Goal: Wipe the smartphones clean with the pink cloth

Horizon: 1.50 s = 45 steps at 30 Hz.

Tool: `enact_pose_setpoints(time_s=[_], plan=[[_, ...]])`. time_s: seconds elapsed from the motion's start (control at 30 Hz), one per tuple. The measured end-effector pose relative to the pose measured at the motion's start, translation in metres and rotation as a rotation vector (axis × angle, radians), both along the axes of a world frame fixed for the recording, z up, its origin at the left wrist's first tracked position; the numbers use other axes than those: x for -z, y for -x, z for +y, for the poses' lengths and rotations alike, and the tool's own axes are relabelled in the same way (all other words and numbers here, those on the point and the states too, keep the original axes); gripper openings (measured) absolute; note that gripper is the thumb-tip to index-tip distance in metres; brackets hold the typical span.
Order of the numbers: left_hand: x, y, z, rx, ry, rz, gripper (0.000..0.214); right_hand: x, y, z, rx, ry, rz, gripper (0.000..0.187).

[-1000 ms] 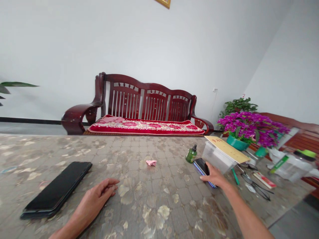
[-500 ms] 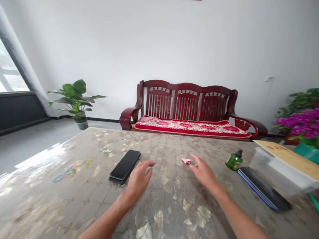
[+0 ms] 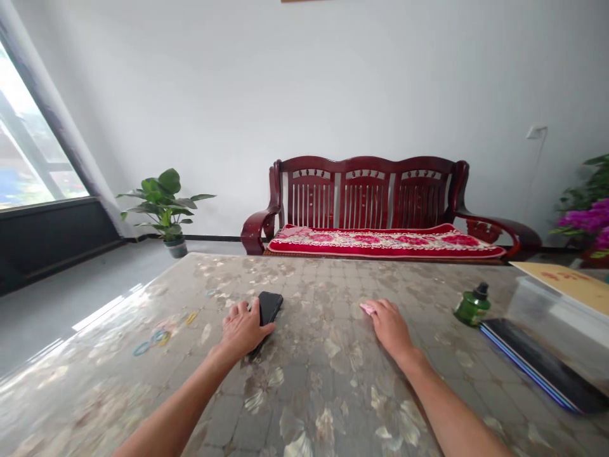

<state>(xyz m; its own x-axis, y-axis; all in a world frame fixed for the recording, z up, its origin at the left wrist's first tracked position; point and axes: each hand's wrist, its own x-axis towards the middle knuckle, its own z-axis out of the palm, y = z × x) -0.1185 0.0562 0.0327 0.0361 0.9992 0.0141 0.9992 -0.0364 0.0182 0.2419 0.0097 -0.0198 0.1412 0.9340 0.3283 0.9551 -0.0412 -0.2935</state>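
Floral table (image 3: 342,387), left fingers (image 3: 255,307) wide, half-hiding phone (image 3: 272,307), right fingers (image 3: 389,306) masking pink scrap (image 3: 366,308), grip unclear

Settee (image 3: 364,167), dark red wood, slatted back, red floral seat pad (image 3: 366,240); white wall (image 3: 380,82) behind. Left of the settee: potted plant (image 3: 166,202), grey floor (image 3: 28,317) with bright light streaks (image 3: 102,311), window (image 3: 31,136) above dark panel (image 3: 52,241). Up and right of the settee's back: wall socket (image 3: 533,132).

A wooden bench (image 3: 364,198) (red cushion (image 3: 380,242) atop) stands right of a potted plant (image 3: 167,204).
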Motion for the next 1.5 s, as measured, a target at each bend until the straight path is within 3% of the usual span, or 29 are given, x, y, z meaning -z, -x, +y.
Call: enact_pose_setpoints(time_s=[0.43, 0.67, 0.77, 0.87, 1.0, 1.13, 1.3, 1.43, 1.5], plan=[[-0.004, -0.004, -0.001, -0.013, -0.011, -0.002, 0.065, 0.007, -0.004, -0.001, -0.019, -0.158, 0.239, 0.025], [-0.019, -0.008, -0.005, -0.023, -0.059, -0.034, 0.073, 0.009, -0.004, -0.001, 0.019, -0.242, 0.368, 0.030], [-0.028, -0.028, -0.014, 0.044, -0.082, -0.081, 0.069, 0.008, -0.006, 0.001, 0.054, -0.261, 0.509, 0.033], [-0.029, -0.064, -0.027, 0.145, -0.078, -0.117, 0.068, 0.006, -0.007, 0.002, 0.101, -0.282, 0.644, 0.036], [-0.018, -0.118, -0.039, 0.245, -0.043, -0.187, 0.067, 0.003, -0.007, 0.000, 0.072, -0.329, 0.765, 0.036], [-0.005, -0.153, -0.042, 0.260, -0.012, -0.223, 0.066, 0.001, -0.006, 0.000, 0.020, -0.367, 0.874, 0.031], [0.005, -0.168, -0.044, 0.244, -0.001, -0.231, 0.064, 0.000, -0.006, 0.001, 0.017, -0.389, 0.914, 0.033], [0.013, -0.170, -0.047, 0.244, -0.009, -0.252, 0.065, -0.002, -0.002, -0.001, 0.001, -0.460, 0.875, 0.023], [0.015, -0.172, -0.047, 0.271, -0.004, -0.424, 0.063, -0.007, 0.002, -0.003, -0.021, -0.515, 0.805, 0.016]])
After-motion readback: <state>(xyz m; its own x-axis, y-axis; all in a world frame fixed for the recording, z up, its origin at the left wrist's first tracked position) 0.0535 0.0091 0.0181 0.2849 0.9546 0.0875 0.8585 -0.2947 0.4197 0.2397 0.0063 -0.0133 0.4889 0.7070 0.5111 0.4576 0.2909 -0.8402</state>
